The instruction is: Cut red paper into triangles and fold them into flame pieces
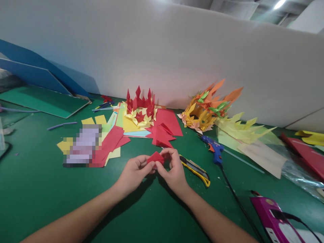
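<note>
A small folded piece of red paper point(156, 157) is pinched between my two hands above the green table. My left hand point(136, 171) grips its left side with thumb and fingers. From the right, my right hand point(174, 170) presses thumb and fingers on the paper's other edge. Just right of my right hand lies a yellow and black utility knife point(195, 171). Beyond my hands are several folded red paper pieces point(163, 135). Behind them stands a paper crown with red points point(138, 101) and pale yellow pieces around its base.
A blue hot glue gun point(213, 148) lies to the right, its cord running toward a purple power strip point(274, 219). Orange and yellow paper crowns point(199, 118) stand behind. At left are red paper strips point(110, 145), a pixelated object point(83, 143) and a blue-green board point(48, 101).
</note>
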`<state>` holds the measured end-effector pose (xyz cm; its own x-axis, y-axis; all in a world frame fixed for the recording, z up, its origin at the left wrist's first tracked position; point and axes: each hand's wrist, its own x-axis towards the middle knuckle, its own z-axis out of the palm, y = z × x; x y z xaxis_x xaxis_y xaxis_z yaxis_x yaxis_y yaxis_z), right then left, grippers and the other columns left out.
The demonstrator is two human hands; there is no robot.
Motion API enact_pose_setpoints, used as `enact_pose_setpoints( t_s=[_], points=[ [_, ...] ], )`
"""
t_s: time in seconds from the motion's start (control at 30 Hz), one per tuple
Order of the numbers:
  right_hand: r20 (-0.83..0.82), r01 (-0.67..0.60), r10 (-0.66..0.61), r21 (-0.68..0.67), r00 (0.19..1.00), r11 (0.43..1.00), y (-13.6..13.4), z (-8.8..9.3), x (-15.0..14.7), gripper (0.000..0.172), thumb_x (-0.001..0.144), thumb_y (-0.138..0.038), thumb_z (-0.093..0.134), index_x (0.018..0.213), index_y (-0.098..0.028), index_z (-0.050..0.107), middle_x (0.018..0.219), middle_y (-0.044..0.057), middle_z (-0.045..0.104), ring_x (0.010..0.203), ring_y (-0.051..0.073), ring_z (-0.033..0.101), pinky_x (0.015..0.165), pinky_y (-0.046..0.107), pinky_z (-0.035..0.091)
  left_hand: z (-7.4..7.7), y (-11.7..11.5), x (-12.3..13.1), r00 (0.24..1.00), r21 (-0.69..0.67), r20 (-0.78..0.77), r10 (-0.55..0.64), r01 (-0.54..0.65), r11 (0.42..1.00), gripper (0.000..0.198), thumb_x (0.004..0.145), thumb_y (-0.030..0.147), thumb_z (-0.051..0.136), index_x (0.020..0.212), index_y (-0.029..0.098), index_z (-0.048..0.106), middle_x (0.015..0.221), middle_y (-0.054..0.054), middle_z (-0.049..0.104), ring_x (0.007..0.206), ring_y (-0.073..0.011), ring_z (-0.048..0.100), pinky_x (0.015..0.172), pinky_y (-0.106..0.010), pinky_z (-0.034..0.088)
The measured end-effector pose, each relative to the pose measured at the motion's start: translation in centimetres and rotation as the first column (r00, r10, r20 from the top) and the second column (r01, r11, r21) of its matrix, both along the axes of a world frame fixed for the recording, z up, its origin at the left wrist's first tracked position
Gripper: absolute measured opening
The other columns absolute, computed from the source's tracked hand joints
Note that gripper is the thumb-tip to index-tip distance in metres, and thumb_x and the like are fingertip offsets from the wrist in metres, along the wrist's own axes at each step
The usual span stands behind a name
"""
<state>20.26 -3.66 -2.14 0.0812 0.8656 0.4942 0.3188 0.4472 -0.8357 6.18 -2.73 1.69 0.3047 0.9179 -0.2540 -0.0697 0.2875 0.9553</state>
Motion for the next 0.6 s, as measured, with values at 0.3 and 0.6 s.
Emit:
enact_pose_setpoints(
  t_s=[0.3, 0.6],
  points=[
    [-0.079, -0.092, 0.085, -0.090, 0.993, 0.992, -0.01, 0.20, 0.15, 0.012, 0.079, -0.025, 0.059, 0.071, -0.021, 0.051, 0.072, 0.000, 0.053, 0.068, 0.015, 0.052, 0.065, 0.029, 0.044, -0.54, 0.03, -0.38, 0.990, 0.163, -0.128, 0.056, -0.034, 0.986, 0.024, 0.065, 0.038, 0.069, 0.077, 0.017, 0.067, 0.073, -0.003, 0.070, 0.069, -0.0161, 0.063, 0.068, -0.026, 0.050],
    [0.017, -0.062, 0.061, 0.047, 0.998, 0.997, -0.24, 0.77, 0.22, 0.019, 0.075, -0.019, 0.062, 0.062, -0.021, 0.048, 0.085, 0.003, 0.059, 0.080, 0.017, 0.058, 0.075, 0.034, 0.046, -0.93, 0.62, -0.61, 0.993, 0.218, -0.110, 0.039, -0.014, 0.976, 0.025, 0.065, 0.035, 0.069, 0.083, 0.018, 0.063, 0.081, -0.003, 0.068, 0.077, -0.0174, 0.063, 0.074, -0.029, 0.050]
  ],
)
